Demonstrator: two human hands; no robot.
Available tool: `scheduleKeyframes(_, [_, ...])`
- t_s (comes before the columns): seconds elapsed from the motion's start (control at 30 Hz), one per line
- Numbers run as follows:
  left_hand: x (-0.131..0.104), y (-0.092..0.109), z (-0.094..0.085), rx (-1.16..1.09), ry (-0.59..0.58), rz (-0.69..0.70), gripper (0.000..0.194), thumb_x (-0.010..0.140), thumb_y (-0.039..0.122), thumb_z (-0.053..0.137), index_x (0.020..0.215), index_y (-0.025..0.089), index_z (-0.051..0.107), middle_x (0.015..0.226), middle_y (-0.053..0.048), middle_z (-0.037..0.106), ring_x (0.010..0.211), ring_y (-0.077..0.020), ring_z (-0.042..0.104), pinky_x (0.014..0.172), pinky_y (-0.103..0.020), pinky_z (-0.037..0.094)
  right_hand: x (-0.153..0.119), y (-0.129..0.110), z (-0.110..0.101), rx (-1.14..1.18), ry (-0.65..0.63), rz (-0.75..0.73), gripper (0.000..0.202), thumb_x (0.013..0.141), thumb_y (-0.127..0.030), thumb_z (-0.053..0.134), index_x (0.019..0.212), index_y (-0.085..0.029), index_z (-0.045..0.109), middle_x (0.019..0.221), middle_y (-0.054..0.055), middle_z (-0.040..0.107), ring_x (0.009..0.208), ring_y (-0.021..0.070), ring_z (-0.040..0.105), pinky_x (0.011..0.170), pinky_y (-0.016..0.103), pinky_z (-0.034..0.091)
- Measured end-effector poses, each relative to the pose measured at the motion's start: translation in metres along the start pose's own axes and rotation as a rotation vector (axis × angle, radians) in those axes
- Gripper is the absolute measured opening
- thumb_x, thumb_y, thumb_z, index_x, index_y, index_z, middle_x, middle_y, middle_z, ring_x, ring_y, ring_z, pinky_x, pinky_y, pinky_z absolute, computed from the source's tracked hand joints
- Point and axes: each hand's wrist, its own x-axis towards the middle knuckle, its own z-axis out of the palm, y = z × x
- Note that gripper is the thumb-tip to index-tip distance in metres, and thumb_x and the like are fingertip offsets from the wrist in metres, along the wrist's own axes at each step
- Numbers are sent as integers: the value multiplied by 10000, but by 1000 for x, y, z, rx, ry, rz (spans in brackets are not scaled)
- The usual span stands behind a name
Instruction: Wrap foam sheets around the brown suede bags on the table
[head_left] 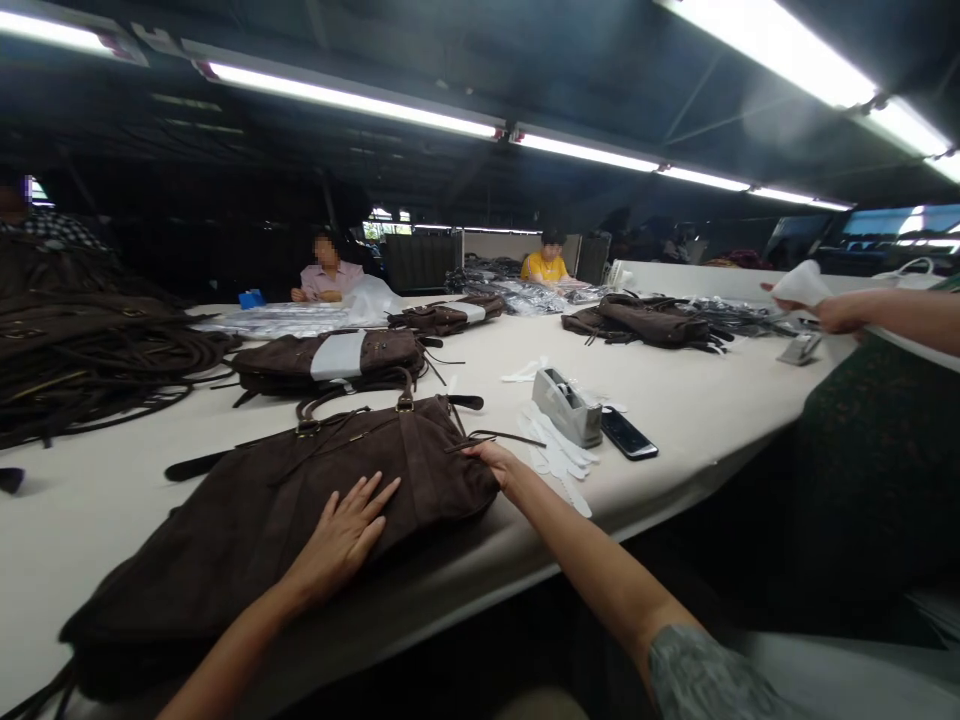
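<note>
A large dark brown bag (262, 500) lies flat along the near edge of the table, its handles and buckles pointing away from me. My left hand (349, 535) rests flat on the bag's front with its fingers spread. At the bag's right end, my right hand (491, 465) is closed, fingertips pinching a thin dark strap (510, 437) by the bag's side. Just beyond it stand a grey tape dispenser (566, 405), white paper strips (559, 455) and a black phone (628, 433).
More brown bags (330, 360) lie behind, some with pale bands, and a large pile of them (90, 340) is at the left. People sit across the pale table (720, 400). At the right, another person's hands hold white material (801, 287) near a second dispenser (799, 348).
</note>
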Motion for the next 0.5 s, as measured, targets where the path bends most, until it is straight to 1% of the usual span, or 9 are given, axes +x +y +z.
scheduleKeyframes(0.07, [14,1,-5,-36,-80,-32,481,995,400,251,1475,365,261,1539,-60,320,1412,-297,319,1080,-613,333,9,-1,-3,-10,-16,57,287,803,39,401,941,-73,625,616,46,671,532,180,656,682,322,571])
scheduleKeyframes(0.13, [29,3,-5,-58,-102,-60,496,994,442,262,1480,350,248,1540,-76,314,1415,-306,302,1075,-616,335,17,-6,-3,-31,-32,97,235,816,3,431,886,-84,638,591,39,661,507,171,641,652,295,568])
scheduleKeyframes(0.2, [43,5,1,-47,-51,-69,510,993,449,281,1486,324,239,1541,-96,314,1420,-301,291,1083,-603,330,23,-12,-1,-37,-66,115,170,868,-97,477,831,-101,643,612,47,670,536,169,649,650,281,568])
scheduleKeyframes(0.23, [48,6,5,-31,-10,-62,508,995,435,287,1486,316,240,1540,-101,318,1422,-293,293,1089,-595,326,27,-15,1,-48,-78,114,178,895,-168,499,810,-112,644,642,56,681,573,174,662,662,284,570])
scheduleKeyframes(0.3, [53,7,14,4,58,-35,492,999,392,289,1485,322,243,1542,-97,323,1427,-276,293,1099,-581,317,36,-21,5,-103,-47,81,240,912,-313,550,782,-136,645,723,75,703,691,199,690,713,312,574])
scheduleKeyframes(0.33, [53,7,18,18,78,-20,488,1001,372,287,1485,331,239,1546,-91,320,1430,-269,289,1104,-577,312,42,-24,8,-140,-2,53,245,890,-355,594,770,-147,643,762,82,707,765,216,696,748,326,571])
scheduleKeyframes(0.4, [50,7,22,37,90,-6,491,1002,349,281,1489,346,218,1561,-75,295,1443,-256,263,1115,-570,297,57,-29,14,-198,115,-9,188,799,-327,712,740,-170,628,828,86,708,929,244,679,835,330,547])
scheduleKeyframes(0.47, [46,7,23,48,87,-10,496,1003,337,267,1494,357,196,1576,-55,263,1453,-244,237,1127,-565,282,74,-34,18,-194,193,-48,168,709,-198,772,703,-184,605,875,85,703,1061,254,633,908,305,508])
scheduleKeyframes(0.5, [45,6,22,50,84,-13,497,1004,333,260,1495,359,189,1580,-47,255,1455,-239,232,1131,-563,278,81,-36,19,-178,212,-61,175,692,-144,764,694,-187,595,887,81,701,1091,250,618,927,295,495])
